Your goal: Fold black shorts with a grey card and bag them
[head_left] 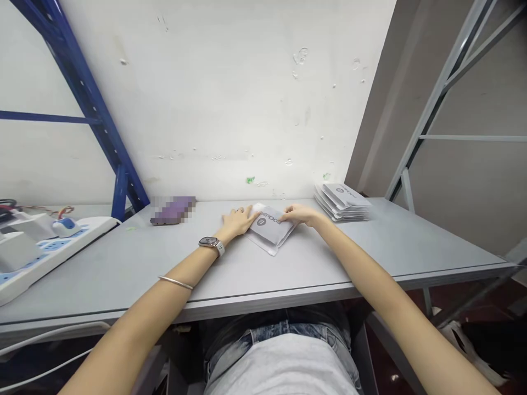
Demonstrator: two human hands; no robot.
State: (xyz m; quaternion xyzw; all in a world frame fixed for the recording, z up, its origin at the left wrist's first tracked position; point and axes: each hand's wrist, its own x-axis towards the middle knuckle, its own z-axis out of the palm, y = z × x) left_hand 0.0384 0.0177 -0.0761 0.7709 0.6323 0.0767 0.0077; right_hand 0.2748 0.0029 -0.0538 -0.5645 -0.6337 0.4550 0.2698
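A pale packet (269, 224) with dark printed lettering lies tilted on the grey table (288, 274), in front of the wall. Beside its left edge, my left hand (237, 221) rests with the fingers spread, the thumb touching the packet. At the upper right edge, my right hand (300, 214) pinches the packet between thumb and fingers. A stack of several similar printed packets (345, 202) stands at the back right of the table.
A purple object (173, 210), partly pixelated, lies at the back left. A white power strip (53, 247) with plugs and cables is at the far left. Blue shelf posts (88, 99) rise on the left, a grey metal frame (436, 101) on the right.
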